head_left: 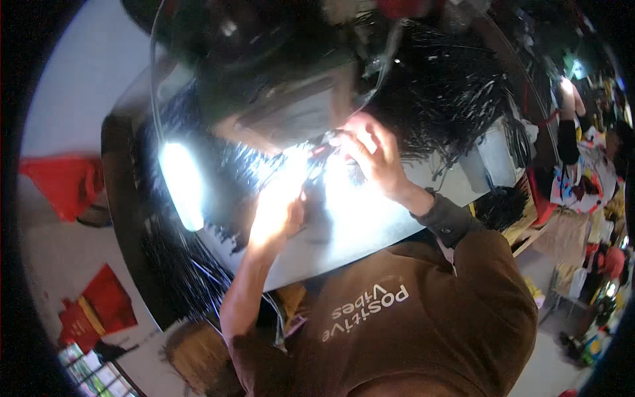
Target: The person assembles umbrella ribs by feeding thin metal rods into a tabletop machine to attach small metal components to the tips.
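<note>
Right hand [374, 155] and left hand [281, 205] converge beyond the near edge of the bench [307, 261].

Head view: the black strands [453, 89] form a large heap toward the bench's far right corner, beyond and to the right of the right hand, which is nearer; their long axes fan in several directions. The right fingers are bent, tips narrow, below the boxy housing [284, 119]; blur prevents telling what they pinch. Glare hides the left grip; its opening cannot be determined. The lit lamp [182, 188] hangs left of both.
</note>
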`<move>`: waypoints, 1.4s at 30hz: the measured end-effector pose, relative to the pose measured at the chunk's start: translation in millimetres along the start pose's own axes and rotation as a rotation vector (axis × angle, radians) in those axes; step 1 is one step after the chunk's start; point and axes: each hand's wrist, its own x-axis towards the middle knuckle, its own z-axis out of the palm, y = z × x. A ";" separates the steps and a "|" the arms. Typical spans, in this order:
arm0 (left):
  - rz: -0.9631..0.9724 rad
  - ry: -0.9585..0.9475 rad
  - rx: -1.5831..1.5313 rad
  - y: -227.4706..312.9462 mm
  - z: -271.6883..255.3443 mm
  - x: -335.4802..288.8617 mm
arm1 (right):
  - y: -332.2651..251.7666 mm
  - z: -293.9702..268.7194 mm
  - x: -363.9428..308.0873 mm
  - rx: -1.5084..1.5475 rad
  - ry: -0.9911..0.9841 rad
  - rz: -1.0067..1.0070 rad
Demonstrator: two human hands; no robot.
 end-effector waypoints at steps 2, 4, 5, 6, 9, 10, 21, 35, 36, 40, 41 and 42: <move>-0.084 0.039 0.015 1.2 6.0 1.1 | -9.4 -4.5 0.0 0.412 -0.007 0.327; -0.084 -0.022 -0.031 1.8 5.3 0.5 | -7.4 -13.0 2.3 0.499 -0.114 0.406; -0.100 0.010 -0.010 3.3 7.4 0.2 | -7.7 -15.2 3.0 0.509 -0.101 0.387; -0.117 0.043 0.010 4.2 9.2 0.9 | -8.0 -17.0 3.8 0.530 -0.140 0.396; -0.145 0.070 0.000 2.3 8.7 -0.8 | -13.9 -14.0 5.1 0.626 -0.190 0.446; -0.145 0.070 -0.002 3.6 9.7 -1.4 | -16.1 -12.8 5.9 0.686 -0.204 0.498; -0.198 0.114 -0.085 9.6 21.8 -4.9 | -4.4 -11.5 5.9 1.010 -0.233 0.604; -0.134 0.001 -0.199 1.0 13.6 -1.2 | 5.6 -17.1 -3.9 1.190 -0.001 0.560; -0.151 -0.010 -0.220 1.9 12.7 -1.9 | 2.0 -16.8 -7.6 1.072 0.056 0.560; -0.122 -0.059 -0.224 4.3 14.0 -2.8 | 11.2 -22.3 -21.2 0.873 -0.056 0.648; -0.120 -0.053 -0.230 6.1 16.3 -2.8 | 11.5 -13.6 -25.1 0.795 0.040 0.755; -0.172 0.013 -0.206 8.6 19.5 -3.0 | 15.2 -11.0 -28.0 0.730 -0.033 0.794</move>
